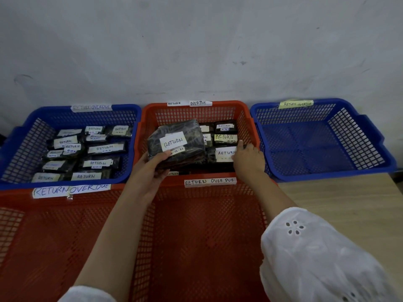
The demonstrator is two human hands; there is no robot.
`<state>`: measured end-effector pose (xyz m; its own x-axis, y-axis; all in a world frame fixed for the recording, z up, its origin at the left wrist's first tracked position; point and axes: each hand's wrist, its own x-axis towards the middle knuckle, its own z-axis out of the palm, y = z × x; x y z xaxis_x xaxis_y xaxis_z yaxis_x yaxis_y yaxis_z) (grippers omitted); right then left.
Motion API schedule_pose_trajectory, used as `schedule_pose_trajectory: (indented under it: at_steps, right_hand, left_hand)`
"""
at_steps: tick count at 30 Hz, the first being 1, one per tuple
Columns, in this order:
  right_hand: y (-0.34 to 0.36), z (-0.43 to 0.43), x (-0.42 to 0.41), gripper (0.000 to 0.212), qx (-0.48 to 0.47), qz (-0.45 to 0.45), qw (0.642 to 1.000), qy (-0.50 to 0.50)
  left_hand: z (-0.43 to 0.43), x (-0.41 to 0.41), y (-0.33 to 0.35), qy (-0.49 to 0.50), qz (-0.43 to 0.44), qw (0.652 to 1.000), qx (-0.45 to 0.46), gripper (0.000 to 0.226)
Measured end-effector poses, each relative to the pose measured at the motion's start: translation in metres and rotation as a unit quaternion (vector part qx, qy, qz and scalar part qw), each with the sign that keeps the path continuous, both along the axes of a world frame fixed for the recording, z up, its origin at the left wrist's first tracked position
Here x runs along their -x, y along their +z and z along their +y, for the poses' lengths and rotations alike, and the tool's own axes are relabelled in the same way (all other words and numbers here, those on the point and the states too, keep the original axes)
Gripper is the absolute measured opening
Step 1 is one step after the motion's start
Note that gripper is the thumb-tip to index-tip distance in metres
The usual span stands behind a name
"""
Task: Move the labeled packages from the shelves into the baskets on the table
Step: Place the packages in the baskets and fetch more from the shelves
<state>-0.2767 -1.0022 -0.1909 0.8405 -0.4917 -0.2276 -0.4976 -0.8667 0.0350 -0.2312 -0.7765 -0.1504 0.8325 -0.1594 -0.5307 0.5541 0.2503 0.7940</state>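
head view: the left hand (152,168) grips a dark wrapped package (176,144) from below, thumb on its near face just beside the white "return" label. this package is tilted and sits over the left half of the rear orange basket (226,104), above the other packages (225,138) already lying in that basket. whether it touches them cannot be told.

the right hand (248,160) is flat and relaxed, fingers extended, resting on a labeled package at the right side of the same basket, near its right wall. it holds nothing.

the left blue basket (21,136) stands just beside the rear orange basket and contains many dark packets (106,148) with "return" labels, lying flat in rows. the right blue basket (359,136) stands on the other side. each rear basket carries a tape strip reading "return overdue" on its far rim.

two more orange baskets are nearer the camera: the middle one (207,236) under both forearms, and the left one (43,236). a white sleeve (305,258) covers the right arm. bare table (338,192) shows at the right.
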Motion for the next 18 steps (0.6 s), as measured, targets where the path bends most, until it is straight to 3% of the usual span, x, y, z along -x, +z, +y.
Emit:
schedule_pose_trajectory:
  at_steps: [7, 13, 18]
  right_hand:
    - [0.002, 0.003, -0.003, 0.044, 0.027, -0.011, 1.0, 0.008]
    - [0.008, 0.007, -0.005, 0.048, 0.033, -0.027, 0.999, 0.004]
    - [0.005, 0.017, -0.011, 0.051, -0.073, -0.062, 0.992, 0.078]
  left_hand:
    - [-0.007, 0.006, 0.008, -0.022, -0.017, 1.0, 0.001, 0.034]
    - [0.008, 0.001, 0.016, -0.001, -0.024, 1.0, -0.002, 0.025]
    - [0.025, -0.003, 0.02, 0.018, -0.026, 0.999, -0.005, 0.021]
